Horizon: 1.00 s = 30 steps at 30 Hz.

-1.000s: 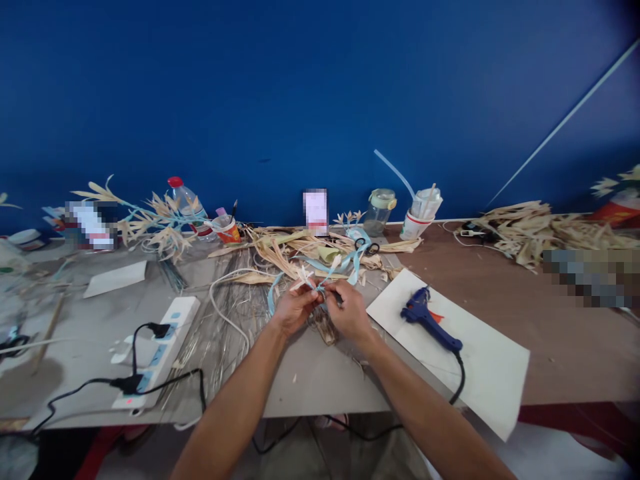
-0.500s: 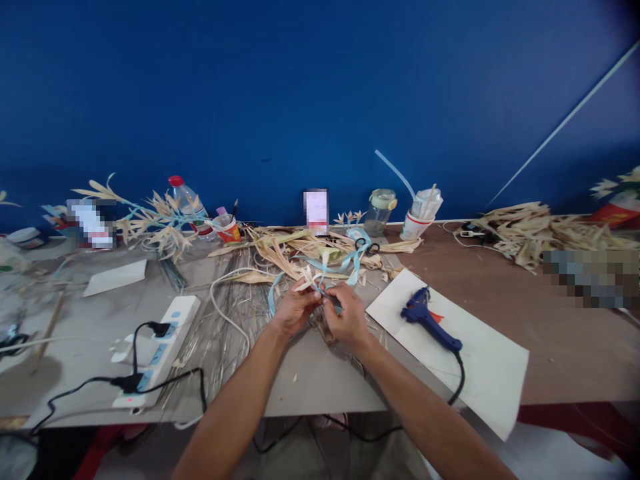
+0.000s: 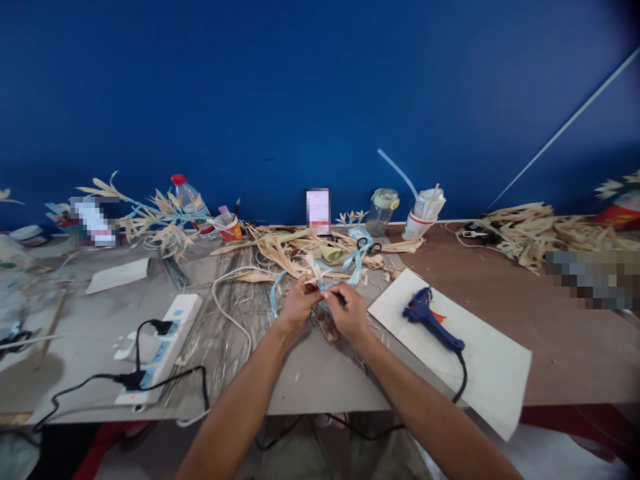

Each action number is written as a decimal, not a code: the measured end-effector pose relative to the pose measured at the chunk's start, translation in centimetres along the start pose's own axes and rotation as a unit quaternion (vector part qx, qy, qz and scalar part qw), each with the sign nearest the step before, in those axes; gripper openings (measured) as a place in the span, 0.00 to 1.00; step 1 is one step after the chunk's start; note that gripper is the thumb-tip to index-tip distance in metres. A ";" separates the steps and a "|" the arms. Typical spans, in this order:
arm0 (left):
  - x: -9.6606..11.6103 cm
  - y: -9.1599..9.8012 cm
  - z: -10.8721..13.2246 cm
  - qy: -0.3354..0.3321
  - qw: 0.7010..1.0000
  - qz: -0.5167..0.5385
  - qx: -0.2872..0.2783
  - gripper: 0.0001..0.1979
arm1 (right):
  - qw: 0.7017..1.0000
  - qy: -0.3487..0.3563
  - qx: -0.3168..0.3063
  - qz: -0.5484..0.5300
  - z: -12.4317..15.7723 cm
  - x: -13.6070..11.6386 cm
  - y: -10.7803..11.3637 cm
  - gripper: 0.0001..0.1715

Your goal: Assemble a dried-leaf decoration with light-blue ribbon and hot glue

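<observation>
Over the middle of the table, my left hand (image 3: 299,307) pinches a small pale corn-husk flower (image 3: 315,268) near its base, petals pointing up and away. My right hand (image 3: 347,312) is closed just beside it, thumb and fingertips together at the blue-wrapped stem below the petals. Between the fingers the light-blue strip is mostly hidden. More light-blue ribbon (image 3: 357,265) lies in a loop beyond my hands. A pile of dry corn husks (image 3: 273,248) spreads behind them, with black-handled scissors (image 3: 369,247) at its right.
A blue glue gun (image 3: 433,320) rests on a white board (image 3: 495,363) to the right. At left lies a white power strip (image 3: 163,347) with black plugs and cords. Thin wires (image 3: 220,333) cover the table beside it. A phone (image 3: 319,210), a jar (image 3: 383,212) and cups stand along the wall.
My right fingers have shifted in around the stem, and the dark piece that showed between them is less visible. The flower now stands more upright. The view has moved slightly.
</observation>
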<state>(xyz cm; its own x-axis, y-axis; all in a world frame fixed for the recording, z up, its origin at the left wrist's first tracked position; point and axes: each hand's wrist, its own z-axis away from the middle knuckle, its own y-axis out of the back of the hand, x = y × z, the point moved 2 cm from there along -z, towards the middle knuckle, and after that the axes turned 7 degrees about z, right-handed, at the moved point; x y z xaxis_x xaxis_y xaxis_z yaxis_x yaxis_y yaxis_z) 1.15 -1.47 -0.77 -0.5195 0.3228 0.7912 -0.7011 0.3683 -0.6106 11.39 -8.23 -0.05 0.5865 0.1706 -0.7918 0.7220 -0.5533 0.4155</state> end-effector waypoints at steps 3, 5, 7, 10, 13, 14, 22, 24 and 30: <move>-0.2 0.1 -0.2 0.003 1.000 0.000 0.008 0.22 | 1.000 -0.022 -0.008 -0.013 -0.2 0.1 -0.1 0.09; -0.1 0.0 -0.3 0.011 1.000 -0.010 0.000 0.25 | 0.999 -0.045 -0.012 -0.022 -0.4 0.2 -0.3 0.10; 0.0 -0.2 -0.3 0.005 0.999 -0.038 -0.009 0.22 | 0.997 -0.067 -0.017 -0.020 -0.5 0.3 -0.4 0.10; -0.1 -0.2 -0.3 -0.007 0.997 -0.081 -0.016 0.14 | 0.995 -0.095 -0.028 0.000 -0.7 0.7 -0.6 0.11; -0.6 0.1 -0.5 -0.015 0.992 -0.123 -0.022 0.10 | 0.991 -0.126 -0.044 0.019 -0.8 1.1 -0.7 0.11; -0.8 0.1 -0.5 -0.016 0.990 -0.137 -0.026 0.10 | 0.989 -0.136 -0.051 0.023 -0.9 1.2 -0.7 0.11; -1.3 0.2 -0.2 0.015 0.998 -0.060 0.010 0.13 | 0.989 -0.142 -0.040 0.033 -1.0 1.9 -0.7 0.12; -1.1 0.2 -0.1 0.031 0.999 -0.021 0.025 0.13 | 0.990 -0.132 -0.033 0.036 -0.9 1.9 -0.8 0.13; -1.1 0.5 -0.5 0.025 0.998 -0.021 0.045 0.13 | 0.991 -0.127 -0.028 0.033 -0.9 1.8 -0.7 0.13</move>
<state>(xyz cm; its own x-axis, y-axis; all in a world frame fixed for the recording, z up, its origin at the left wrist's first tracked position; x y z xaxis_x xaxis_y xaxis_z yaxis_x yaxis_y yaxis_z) 1.59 -1.25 -1.97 -0.4661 0.3524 0.8115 -0.7636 0.3030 -0.5702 12.33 -6.78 -1.34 0.5272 -0.0797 -0.8460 0.7081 -0.5091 0.4893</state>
